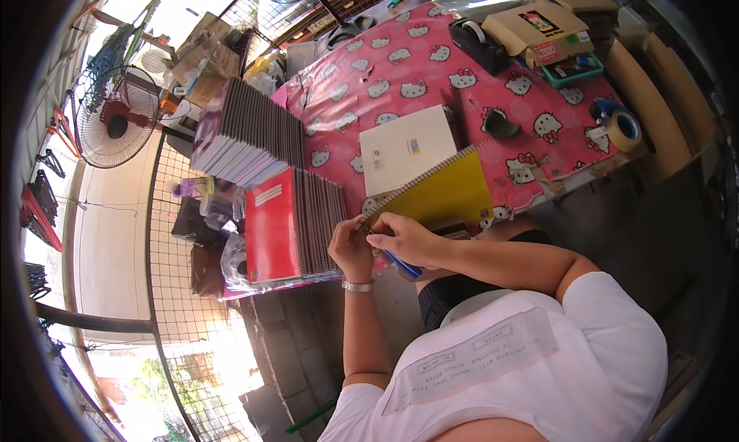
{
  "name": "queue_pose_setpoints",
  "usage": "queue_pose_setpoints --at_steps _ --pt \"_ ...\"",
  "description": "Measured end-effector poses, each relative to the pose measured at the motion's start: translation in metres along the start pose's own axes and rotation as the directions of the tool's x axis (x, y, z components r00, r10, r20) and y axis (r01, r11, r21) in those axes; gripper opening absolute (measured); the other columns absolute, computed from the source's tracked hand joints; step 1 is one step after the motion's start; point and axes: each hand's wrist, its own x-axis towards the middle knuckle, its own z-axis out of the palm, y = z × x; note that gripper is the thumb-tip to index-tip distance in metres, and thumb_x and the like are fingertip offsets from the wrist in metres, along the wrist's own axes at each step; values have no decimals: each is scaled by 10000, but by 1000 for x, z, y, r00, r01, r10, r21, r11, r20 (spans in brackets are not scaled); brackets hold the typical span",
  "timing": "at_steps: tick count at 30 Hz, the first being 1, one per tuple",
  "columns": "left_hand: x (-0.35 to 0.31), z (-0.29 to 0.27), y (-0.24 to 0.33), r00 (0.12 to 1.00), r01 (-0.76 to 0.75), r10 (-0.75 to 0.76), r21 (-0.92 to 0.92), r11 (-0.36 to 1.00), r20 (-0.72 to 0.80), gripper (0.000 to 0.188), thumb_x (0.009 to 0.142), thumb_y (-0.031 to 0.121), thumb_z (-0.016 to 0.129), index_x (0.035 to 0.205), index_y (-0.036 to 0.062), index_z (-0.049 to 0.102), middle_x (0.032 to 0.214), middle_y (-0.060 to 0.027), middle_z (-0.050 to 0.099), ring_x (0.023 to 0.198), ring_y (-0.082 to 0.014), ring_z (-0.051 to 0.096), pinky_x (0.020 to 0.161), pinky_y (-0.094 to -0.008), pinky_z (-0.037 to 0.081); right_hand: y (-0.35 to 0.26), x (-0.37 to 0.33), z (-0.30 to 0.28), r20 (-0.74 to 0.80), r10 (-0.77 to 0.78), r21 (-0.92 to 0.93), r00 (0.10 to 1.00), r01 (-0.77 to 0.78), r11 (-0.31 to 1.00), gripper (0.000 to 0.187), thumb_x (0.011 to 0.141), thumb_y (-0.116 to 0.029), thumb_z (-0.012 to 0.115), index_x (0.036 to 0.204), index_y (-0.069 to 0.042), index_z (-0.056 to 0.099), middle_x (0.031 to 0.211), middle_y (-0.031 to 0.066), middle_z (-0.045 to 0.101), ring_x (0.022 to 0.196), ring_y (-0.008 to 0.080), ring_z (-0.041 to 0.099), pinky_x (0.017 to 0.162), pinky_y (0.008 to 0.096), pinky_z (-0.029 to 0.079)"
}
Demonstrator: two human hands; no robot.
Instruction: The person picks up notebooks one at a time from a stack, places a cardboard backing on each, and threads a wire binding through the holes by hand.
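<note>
Right grip point(404, 240): closed on blue tool point(405, 266)
Left grip point(351, 249): curled, hold unclear
Yellow notebook point(443, 188): coil point(428, 178) may bend, should tool slip

1. 1 head-worn fisheye, the left of 2, looks down on the left hand point(352, 248) and right hand point(406, 242) from above the white shirt point(600, 342) behind them.
2. It faces forward, past the hands, across the table point(428, 72).
3. It is near: the hands show close to mid-frame.
</note>
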Motion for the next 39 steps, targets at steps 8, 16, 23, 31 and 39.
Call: queue_pose_setpoints --at_steps 8,16,23,31,39 --pt "64 -153 30 804 221 -320 -247 943 -501 168 940 40 633 1101 16 675 928 -68 708 763 -144 673 612 -210 516 -26 -73 -159 -153 -610 -940 777 76 333 360 773 -152 755 1095 -38 641 1061 162 620 991 356 636 860 431 530" --pt "43 -240 -86 624 425 -470 -233 875 -625 171 957 39 616 1097 -39 676 959 -117 722 832 -152 689 645 -240 537 9 -45 -258 -70 -749 -989 659 -142 -32 261 820 -145 706 1031 -56 580 1025 144 582 891 385 624 819 474 528" --pt "28 -242 -112 761 578 -157 546 607 -630 277 879 267 715 1080 79 750 969 -132 748 839 -288 689 788 -436 536 -5 92 -262 -483 -631 -875 607 -317 366 288 844 -177 704 1048 -22 571 1021 234 649 956 417 642 825 498 528" --pt "87 -7 1 987 -162 160 158 974 25 280 815 25 698 1091 17 651 1099 -123 669 960 -267 636 907 -390 504 2 112 -295 -774 -387 -618 501 -462 636 355 832 -152 634 1170 -52 596 1079 197 696 1047 384 664 915 462 537" --pt "83 162 -41 358 -653 -12 259 712 934 301 867 246 657 1128 109 599 1254 -80 611 1086 -322 622 908 -450 533 -37 89 -287 -745 -377 -610 550 -334 718 424 799 -234 706 1153 -7 653 1041 189 719 985 314 700 842 402 568"
